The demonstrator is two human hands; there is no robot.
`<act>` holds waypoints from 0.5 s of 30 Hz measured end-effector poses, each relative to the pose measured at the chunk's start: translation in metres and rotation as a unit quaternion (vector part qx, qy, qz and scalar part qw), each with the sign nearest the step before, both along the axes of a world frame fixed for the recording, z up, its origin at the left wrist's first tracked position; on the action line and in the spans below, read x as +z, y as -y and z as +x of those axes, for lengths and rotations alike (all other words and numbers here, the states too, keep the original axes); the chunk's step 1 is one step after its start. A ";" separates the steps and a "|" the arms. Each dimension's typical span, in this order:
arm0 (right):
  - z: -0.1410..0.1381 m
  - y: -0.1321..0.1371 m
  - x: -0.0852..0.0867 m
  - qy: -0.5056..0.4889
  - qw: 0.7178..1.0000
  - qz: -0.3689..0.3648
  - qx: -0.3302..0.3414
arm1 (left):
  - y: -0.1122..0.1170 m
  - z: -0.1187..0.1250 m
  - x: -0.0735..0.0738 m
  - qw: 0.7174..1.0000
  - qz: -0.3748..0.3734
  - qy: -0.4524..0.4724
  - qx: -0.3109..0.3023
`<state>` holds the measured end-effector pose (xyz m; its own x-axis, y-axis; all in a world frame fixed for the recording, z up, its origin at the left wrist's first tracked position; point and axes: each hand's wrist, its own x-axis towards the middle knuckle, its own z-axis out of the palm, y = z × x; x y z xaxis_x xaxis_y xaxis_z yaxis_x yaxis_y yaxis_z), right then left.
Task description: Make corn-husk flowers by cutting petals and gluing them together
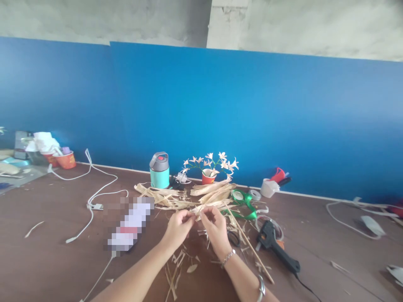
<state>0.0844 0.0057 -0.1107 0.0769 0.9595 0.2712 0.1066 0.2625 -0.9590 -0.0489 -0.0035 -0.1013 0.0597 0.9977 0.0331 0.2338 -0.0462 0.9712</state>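
Note:
My left hand and my right hand meet over the middle of the table, thumbs and fingertips pinched together. Between them is a small pale piece of dried husk, partly hidden by the fingers. Just beyond lie layered strips of dried husk. Scraps of husk are scattered below my hands. Black-handled scissors, partly covered, lie beside my right wrist. A thin wooden stick slants to the right of that arm.
Behind the husks stand a turquoise flask and a red cup of pale husk flowers. Green ribbon and a black glue gun lie at right. At left are a blurred-out device and white cables. A blue partition rises behind.

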 end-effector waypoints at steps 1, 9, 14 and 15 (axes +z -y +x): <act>0.000 0.000 0.001 0.003 1.000 0.000 0.000 | 0.000 0.000 0.000 1.000 0.000 -0.001 0.000; 0.000 0.000 0.001 0.014 1.000 0.016 -0.010 | 0.000 0.000 -0.001 1.000 0.007 0.000 -0.003; 0.000 0.000 -0.001 0.033 0.999 0.021 -0.019 | -0.001 0.000 -0.004 1.000 0.012 -0.006 -0.003; 0.000 0.000 -0.001 0.036 0.999 0.023 -0.021 | -0.001 -0.001 -0.005 1.000 0.013 -0.007 -0.003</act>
<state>0.0846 0.0056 -0.1119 0.0949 0.9421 0.3216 0.1871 0.3004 -0.9353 -0.0494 -0.0028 -0.1059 0.0660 0.9961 0.0586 0.2463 -0.0732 0.9664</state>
